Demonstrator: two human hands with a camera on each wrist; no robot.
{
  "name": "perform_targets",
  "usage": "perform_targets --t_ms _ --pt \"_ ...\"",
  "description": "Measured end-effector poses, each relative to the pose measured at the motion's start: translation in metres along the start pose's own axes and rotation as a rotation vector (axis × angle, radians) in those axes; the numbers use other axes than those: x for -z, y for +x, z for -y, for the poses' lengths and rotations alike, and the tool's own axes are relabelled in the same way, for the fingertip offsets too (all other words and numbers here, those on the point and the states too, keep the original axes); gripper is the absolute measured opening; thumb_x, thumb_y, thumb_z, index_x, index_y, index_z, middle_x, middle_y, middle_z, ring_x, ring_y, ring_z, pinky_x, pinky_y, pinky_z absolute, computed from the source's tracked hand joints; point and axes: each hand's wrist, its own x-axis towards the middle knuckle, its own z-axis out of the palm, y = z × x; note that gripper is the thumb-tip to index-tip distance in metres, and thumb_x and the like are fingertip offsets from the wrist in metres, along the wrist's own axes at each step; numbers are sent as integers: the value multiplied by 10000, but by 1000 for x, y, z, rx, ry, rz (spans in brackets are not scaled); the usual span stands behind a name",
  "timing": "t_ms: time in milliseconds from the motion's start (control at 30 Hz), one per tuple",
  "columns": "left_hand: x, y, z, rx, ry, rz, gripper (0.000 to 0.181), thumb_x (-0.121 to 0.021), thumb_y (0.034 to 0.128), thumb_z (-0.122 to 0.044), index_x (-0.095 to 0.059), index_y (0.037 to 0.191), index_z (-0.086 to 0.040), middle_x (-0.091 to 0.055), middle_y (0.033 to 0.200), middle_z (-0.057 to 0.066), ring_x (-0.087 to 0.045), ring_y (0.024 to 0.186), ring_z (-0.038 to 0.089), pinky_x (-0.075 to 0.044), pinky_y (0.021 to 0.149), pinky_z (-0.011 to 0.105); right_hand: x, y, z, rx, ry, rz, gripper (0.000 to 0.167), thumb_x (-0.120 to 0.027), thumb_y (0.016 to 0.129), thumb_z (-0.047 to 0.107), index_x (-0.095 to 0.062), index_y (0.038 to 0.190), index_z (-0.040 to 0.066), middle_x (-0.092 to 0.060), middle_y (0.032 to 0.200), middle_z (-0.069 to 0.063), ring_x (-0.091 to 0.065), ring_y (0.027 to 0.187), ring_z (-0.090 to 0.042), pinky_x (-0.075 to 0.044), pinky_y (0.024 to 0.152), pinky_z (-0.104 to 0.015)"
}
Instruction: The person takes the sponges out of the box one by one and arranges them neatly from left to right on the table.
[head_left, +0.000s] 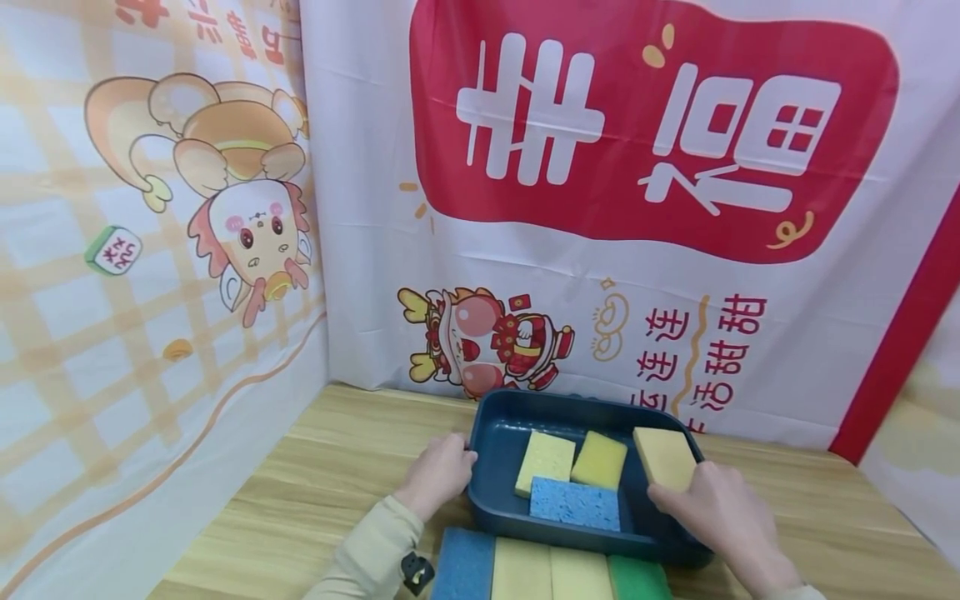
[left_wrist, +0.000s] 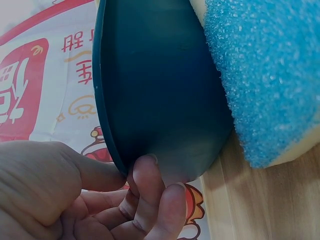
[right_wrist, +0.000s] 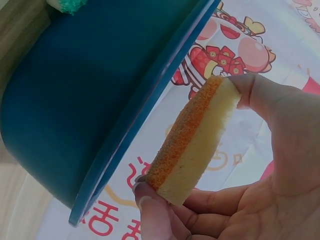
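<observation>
A dark blue rectangular basin (head_left: 491, 500) stands on the wooden table, with two yellowish sponges (head_left: 545, 458) (head_left: 600, 460) and a blue sponge (head_left: 574, 503) lying inside. My left hand (head_left: 441, 473) grips the basin's left end; the left wrist view shows thumb and curled fingers (left_wrist: 147, 182) at its rim. Between the thumb and fingers of my right hand (head_left: 723, 508) a pale yellow sponge (head_left: 666, 457) is pinched above the basin's right end. The right wrist view reveals an orange scouring layer on this sponge (right_wrist: 195, 145), held apart from the rim.
In front of the basin sits a row of sponges: a blue one (head_left: 465, 567), two cream ones (head_left: 522, 571) (head_left: 580, 573) and a green one (head_left: 637, 578). Printed cloth (head_left: 360, 250) hangs behind and to the left of the wooden table (head_left: 300, 500).
</observation>
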Motion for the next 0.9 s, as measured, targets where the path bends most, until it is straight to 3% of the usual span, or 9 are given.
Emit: perform_targets --t_ms 567,900 --pt "1 1 0 -2 4 0 197 -550 1011 -122 -641 1100 29 -544 657 40 -524 527 183 -422 490 328 0 -7 1 -21 3 18 616 -700 778 591 -575 825 -10 -529 653 -80 -515 584 -213 -450 505 -317" --pt "0 0 -2 -2 -4 1 199 -543 1017 -132 -644 1095 21 -539 631 41 -525 513 187 -419 482 329 -5 -13 -5 -23 13 23 617 -707 766 612 -569 774 11 -513 625 -79 -504 553 -206 -397 498 -293"
